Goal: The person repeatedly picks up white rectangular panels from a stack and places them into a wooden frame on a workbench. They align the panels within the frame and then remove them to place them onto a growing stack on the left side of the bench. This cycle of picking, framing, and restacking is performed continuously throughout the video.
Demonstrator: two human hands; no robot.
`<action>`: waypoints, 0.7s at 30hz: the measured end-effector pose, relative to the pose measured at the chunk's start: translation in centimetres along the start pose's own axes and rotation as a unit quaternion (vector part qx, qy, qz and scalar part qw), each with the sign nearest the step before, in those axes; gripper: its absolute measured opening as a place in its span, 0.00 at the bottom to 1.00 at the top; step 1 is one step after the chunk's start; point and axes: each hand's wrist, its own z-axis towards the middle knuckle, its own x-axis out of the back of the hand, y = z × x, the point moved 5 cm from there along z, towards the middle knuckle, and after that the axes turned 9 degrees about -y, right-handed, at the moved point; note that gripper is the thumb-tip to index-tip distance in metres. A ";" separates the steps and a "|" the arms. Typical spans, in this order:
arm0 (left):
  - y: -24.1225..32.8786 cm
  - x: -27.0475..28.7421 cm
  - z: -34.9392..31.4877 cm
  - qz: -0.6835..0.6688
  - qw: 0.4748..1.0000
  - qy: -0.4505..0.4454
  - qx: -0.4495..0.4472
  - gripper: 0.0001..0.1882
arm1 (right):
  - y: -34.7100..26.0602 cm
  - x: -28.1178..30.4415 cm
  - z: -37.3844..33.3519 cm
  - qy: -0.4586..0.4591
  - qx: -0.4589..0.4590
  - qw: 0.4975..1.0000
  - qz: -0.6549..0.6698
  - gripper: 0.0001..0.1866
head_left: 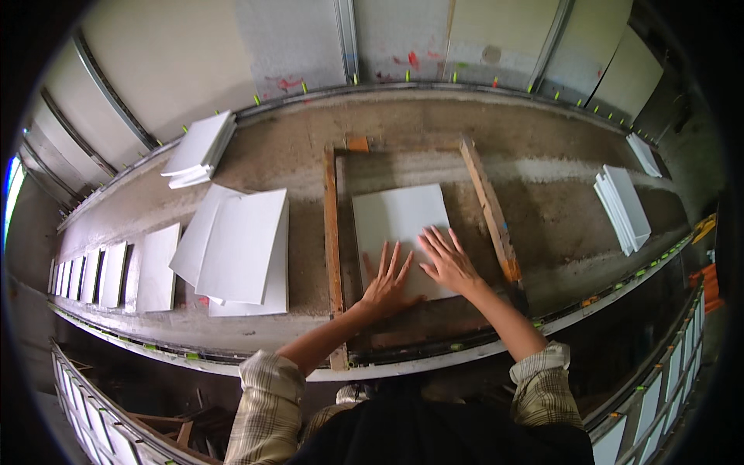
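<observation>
The flat white rectangular sheet [399, 217] points its long axis forward; bare left hand [384, 292] and right hand [452, 267] lie palm-down, fingers spread, released.

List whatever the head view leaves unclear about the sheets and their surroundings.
All in the head view:
- White sheet: parts of its surface, covered by the left hand and right hand.
- Loose pile of sheets to its left: lower sheets, mostly covered by upper ones.
- Lower-right rack: its near end, cut off by the picture's edge.
- Orange thing, far right: too small and blurred.
</observation>
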 end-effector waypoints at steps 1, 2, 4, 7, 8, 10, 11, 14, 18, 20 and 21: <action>-1.0 0.3 0.0 -0.021 1.000 -0.012 0.011 0.45 | 0.7 0.5 -0.1 0.015 -0.004 1.000 -0.006 0.30; -1.7 1.1 -0.5 -0.050 0.995 -0.031 0.075 0.40 | 1.9 1.4 -0.9 0.025 -0.030 0.999 -0.033 0.30; -1.4 5.3 -2.2 0.160 0.978 0.056 0.121 0.37 | 4.9 3.9 -2.9 0.037 -0.122 0.988 -0.085 0.32; -4.3 7.4 -4.2 0.034 0.968 0.141 0.206 0.40 | 9.8 5.0 -7.2 -0.068 -0.303 0.948 -0.074 0.37; -5.8 6.5 -4.3 -0.108 0.962 0.160 0.193 0.40 | 10.9 4.4 -8.6 -0.135 -0.356 0.924 -0.038 0.40; -7.3 6.7 -4.6 -0.167 0.957 0.203 0.121 0.41 | 11.5 2.8 -8.7 -0.130 -0.389 0.901 0.140 0.41; -7.2 7.1 -4.3 -0.202 0.951 0.222 0.076 0.41 | 13.3 0.7 -9.4 -0.064 -0.359 0.919 0.148 0.39; -8.0 7.5 -5.1 -0.229 0.944 0.220 0.086 0.40 | 12.1 1.6 -7.7 -0.012 -0.291 0.900 0.323 0.36; -8.5 7.6 -4.7 -0.302 0.916 0.222 0.142 0.32 | 13.7 1.5 -7.7 -0.030 -0.311 0.918 0.243 0.26; -6.7 9.3 -4.2 -0.252 0.922 0.266 0.123 0.27 | 13.7 2.8 -8.1 -0.017 -0.313 0.912 0.265 0.21; -6.0 10.8 -3.4 -0.233 0.925 0.276 0.114 0.26 | 15.5 3.1 -7.5 -0.010 -0.282 0.917 0.283 0.20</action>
